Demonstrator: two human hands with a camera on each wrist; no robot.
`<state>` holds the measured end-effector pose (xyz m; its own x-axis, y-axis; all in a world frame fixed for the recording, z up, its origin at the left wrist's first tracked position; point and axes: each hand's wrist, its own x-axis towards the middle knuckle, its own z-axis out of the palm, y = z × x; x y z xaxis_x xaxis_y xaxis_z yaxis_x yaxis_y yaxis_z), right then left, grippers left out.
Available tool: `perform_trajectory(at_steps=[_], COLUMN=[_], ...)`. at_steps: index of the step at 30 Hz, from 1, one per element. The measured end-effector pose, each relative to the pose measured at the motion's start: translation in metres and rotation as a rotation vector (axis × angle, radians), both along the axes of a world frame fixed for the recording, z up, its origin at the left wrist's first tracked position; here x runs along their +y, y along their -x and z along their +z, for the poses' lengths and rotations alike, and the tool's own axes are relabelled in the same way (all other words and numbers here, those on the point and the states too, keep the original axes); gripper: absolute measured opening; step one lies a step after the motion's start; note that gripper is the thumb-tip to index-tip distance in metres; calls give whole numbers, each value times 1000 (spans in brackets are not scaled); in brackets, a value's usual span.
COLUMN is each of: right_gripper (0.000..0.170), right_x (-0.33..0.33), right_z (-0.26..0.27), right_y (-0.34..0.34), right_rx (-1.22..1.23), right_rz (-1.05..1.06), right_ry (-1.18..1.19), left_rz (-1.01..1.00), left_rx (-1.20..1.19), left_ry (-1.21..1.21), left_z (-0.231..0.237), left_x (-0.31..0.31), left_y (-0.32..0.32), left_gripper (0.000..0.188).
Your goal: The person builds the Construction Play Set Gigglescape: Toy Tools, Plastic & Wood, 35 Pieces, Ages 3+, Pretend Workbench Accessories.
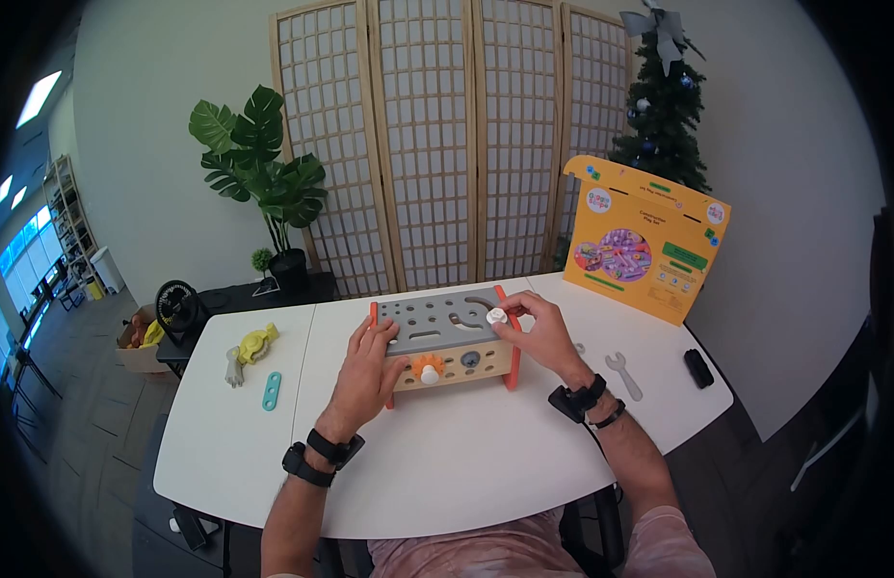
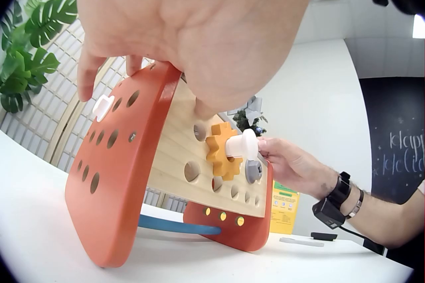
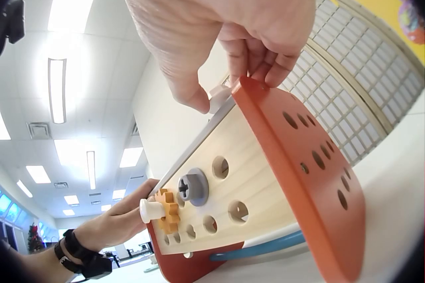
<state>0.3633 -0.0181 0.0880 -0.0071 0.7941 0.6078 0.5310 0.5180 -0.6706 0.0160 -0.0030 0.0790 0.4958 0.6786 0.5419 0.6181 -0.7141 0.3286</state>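
A toy workbench [image 1: 437, 335] with a grey top and orange-red end panels stands on the white table. My left hand [image 1: 368, 368] rests on its left end, fingers lying over the top edge. At the right end of the top, my right hand [image 1: 539, 332] pinches a white toy screw [image 1: 496, 316] between thumb and fingers. On the wooden front sit an orange gear [image 2: 222, 151] with a white peg [image 2: 243, 145] through it and a grey cross-slotted screw [image 3: 192, 187]. Another white piece [image 2: 103, 107] shows at the left panel.
A grey toy wrench [image 1: 623, 376] and a black object [image 1: 697, 368] lie to the right. Toward the left are a teal strip with holes [image 1: 272, 391] and a yellow-and-grey item [image 1: 254, 349]. An orange-yellow box [image 1: 649, 241] stands at the back right. A blue bar [image 2: 179, 227] runs under the workbench.
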Motion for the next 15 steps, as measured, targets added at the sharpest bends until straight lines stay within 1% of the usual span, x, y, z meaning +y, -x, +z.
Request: perform_trajectory(at_steps=[15], right_gripper=[34], right_x=[1], right_z=[-1], right_y=[-1], right_rx=[5], right_rz=[16], right_ry=[-10], left_rz=[-3], left_rx=[0], left_ry=[-9], left_z=[-1], left_x=[2], left_y=[1], left_gripper=[56])
